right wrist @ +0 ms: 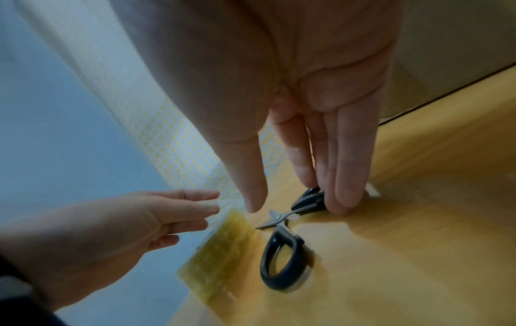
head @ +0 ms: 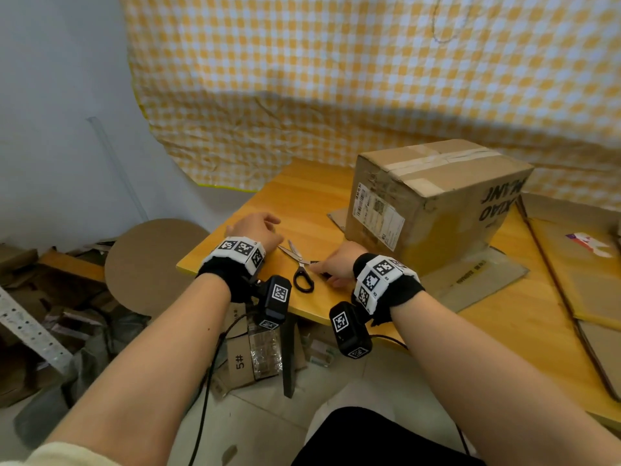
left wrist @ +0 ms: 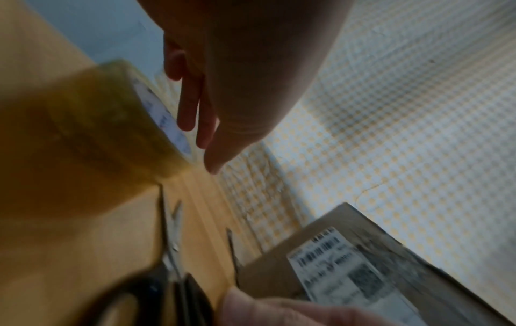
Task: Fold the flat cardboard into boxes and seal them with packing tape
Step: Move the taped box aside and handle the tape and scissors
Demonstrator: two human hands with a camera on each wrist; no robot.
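On table point(head: 322, 183) | box point(head: 433, 203) folded, top taped — flat cardboard point(head: 588, 274) left | both hands apart, unclenched — right hand point(head: 336, 264) touching scissors point(head: 300, 267), left hand point(head: 257, 227) beside tape roll point(right wrist: 220, 249)

In the head view the left hand point(head: 257, 228) hides the roll of packing tape point(right wrist: 220, 249) entirely; only the wrist views show the roll, and in the left wrist view it is a blurred amber mass cut off by the left edge. The right hand point(head: 336, 262) covers one handle of the scissors point(head: 299, 264), so its fingertips cannot be seen from above. The shipping label point(head: 378, 211) on the sealed box point(head: 437, 200) is too small to read, and smeared in the left wrist view. The box's printed lettering runs round the corner, partly out of sight. The flat cardboard point(head: 584, 274) is cut off at the right edge.
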